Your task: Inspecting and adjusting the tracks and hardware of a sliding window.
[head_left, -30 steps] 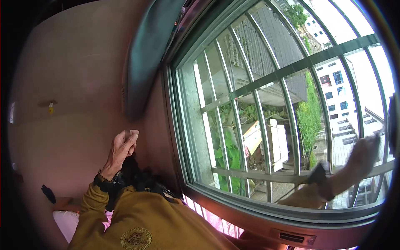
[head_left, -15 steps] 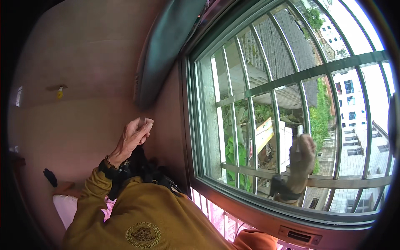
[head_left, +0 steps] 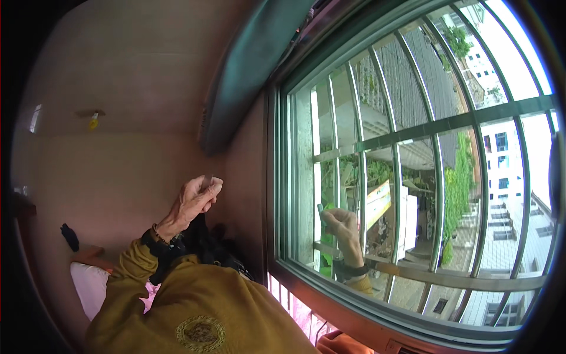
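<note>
Fingers (head_left: pixel 213 187) of the left hand (head_left: pixel 194 205) curl inward and pinch a small flat brown piece (head_left: pixel 207 182), with the thumb pressed along it; its smooth-looking end stands above the knuckles. Fingers of the right hand (head_left: pixel 342 225) are likewise folded, closing on a narrow grey piece (head_left: pixel 321 210) that looks stiff and straight-sided. Both sleeves are soft ochre knit, matching the sweater (head_left: pixel 200 295) with its round embroidered badge, and dark bands circle the wrists. The brown piece points upward, its visible long axis near upright; the grey piece also stands near upright, its upper end tipped slightly left, at the left side of the right hand. That hand shows inside the outline of the window frame (head_left: pixel 282 200), near its left edge, its sleeve cut off by the lower edge. Smooth metal bars (head_left: pixel 437 194) stand close beside it; whether it touches them cannot be told. The left hand is well apart from the frame, with bare wall (head_left: pixel 239 171) between them and open room on its left. Above it hangs a smooth blue-grey cloth (head_left: pixel 247 76), its lower end clear of the fingers.
</note>
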`<state>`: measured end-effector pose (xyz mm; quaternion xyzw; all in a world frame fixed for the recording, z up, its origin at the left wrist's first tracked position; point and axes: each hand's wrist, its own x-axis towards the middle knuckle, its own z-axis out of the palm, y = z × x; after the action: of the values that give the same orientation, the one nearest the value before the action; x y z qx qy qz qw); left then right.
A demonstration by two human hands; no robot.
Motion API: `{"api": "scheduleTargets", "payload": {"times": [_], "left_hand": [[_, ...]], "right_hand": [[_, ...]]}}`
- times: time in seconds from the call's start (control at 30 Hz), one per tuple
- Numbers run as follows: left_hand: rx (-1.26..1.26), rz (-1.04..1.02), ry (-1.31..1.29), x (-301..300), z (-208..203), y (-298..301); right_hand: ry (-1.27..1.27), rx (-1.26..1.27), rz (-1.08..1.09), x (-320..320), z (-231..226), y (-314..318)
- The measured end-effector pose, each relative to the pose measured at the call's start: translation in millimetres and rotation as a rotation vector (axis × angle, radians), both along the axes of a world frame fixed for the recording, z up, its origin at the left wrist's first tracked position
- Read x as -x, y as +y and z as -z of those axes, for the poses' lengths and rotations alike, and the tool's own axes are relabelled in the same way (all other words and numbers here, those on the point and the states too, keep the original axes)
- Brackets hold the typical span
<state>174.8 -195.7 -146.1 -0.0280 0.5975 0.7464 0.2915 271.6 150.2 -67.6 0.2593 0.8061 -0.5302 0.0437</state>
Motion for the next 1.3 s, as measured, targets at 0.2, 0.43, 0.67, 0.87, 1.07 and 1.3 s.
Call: {"api": "scheduleTargets", "payload": {"times": [0.2,0.43,0.67,0.87,1.07,1.3], "left_hand": [[0.008,-0.085,0.044,-19.2,-3.4,-15.1],[0.111,-0.233,0.067,-56.2,-13.2,-26.4],[0.171,-0.285,-0.001,-107.8,-11.1,-28.9],[0.201,-0.314,-0.062,-134.6,-8.9,-28.3],[0.158,-0.352,-0.084,-141.9,-5.4,-17.2],[0.169,-0.365,-0.068,-138.3,-0.8,-18.4]], "right_hand": [[0.446,0.007,0.107,69.2,-46.7,17.4],[0.606,0.097,0.047,88.0,-88.2,21.3],[0.710,0.156,-0.104,102.0,-85.4,26.3],[0.500,0.102,-0.150,105.1,-4.9,13.0],[0.251,0.225,-0.256,99.6,105.5,33.4],[0.696,0.148,-0.083,146.9,-35.7,17.2]]}}
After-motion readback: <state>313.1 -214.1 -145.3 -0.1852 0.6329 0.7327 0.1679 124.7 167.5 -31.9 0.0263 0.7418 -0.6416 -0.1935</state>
